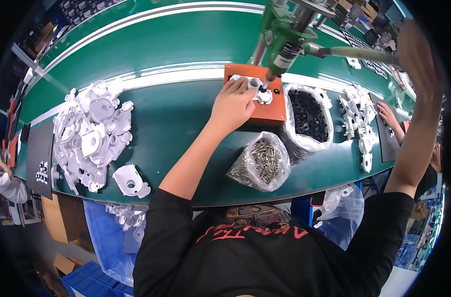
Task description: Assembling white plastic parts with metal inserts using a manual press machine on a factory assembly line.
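My left hand (234, 105) grips a white plastic part (265, 97) seated on an orange fixture block (260, 113), its fingers curled over the left end. Directly above, a green press (284, 42) has its spindle tip down at the part, close to my fingertips. My right arm is raised at the far right. There my right hand (419, 54), somewhat smeared, closes round the end of the press lever (359, 53); its fingers show only partly.
A heap of white plastic parts (93, 129) lies left, a single part (130, 181) nearer me. Bags of screws (266, 161) and black pieces (309, 119) stand right of centre. More white parts (358, 118) lie farther right, beside another person's hand (387, 115). Bins (99, 222) stand below the table (181, 99).
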Motion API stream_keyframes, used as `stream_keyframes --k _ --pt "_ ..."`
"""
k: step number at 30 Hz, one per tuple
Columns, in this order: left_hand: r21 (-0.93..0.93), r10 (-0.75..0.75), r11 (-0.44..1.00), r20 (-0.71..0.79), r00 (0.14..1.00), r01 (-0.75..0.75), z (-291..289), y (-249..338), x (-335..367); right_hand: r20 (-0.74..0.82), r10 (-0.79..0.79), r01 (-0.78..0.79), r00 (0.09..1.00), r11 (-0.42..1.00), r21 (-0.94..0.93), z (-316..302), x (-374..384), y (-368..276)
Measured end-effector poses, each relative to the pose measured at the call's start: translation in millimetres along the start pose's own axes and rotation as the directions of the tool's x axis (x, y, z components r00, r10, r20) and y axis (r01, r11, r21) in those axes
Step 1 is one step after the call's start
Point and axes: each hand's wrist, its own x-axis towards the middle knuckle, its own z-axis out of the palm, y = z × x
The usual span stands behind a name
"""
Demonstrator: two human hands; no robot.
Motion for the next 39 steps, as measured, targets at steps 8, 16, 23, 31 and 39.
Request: stream_keyframes --k 8,16,23,31,39 --pt "-0.001 0.005 1.0 0.018 1.0 -0.005 -5 -5 -1 -0.106 0.637 -0.533 0.763 0.528 -0.661 128 67 75" --pt "0.0 -0.008 1.0 0.034 0.999 0.008 -3 -3 -1 -0.254 0.561 -0.552 0.788 0.458 -0.697 139 60 86" --pt "-0.015 -0.004 1.0 0.048 0.999 0.005 -6 -1 2 -0.214 0.521 -0.465 0.826 0.416 -0.782 144 59 96" --pt "-0.011 -0.004 1.0 0.024 1.0 0.005 -4 2 3 -0.265 0.478 -0.481 0.838 0.416 -0.772 154 57 117" --pt "-0.016 -0.028 0.999 0.034 0.999 0.028 -5 2 1 -0.491 0.322 -0.579 0.809 0.297 -0.759 165 58 138"
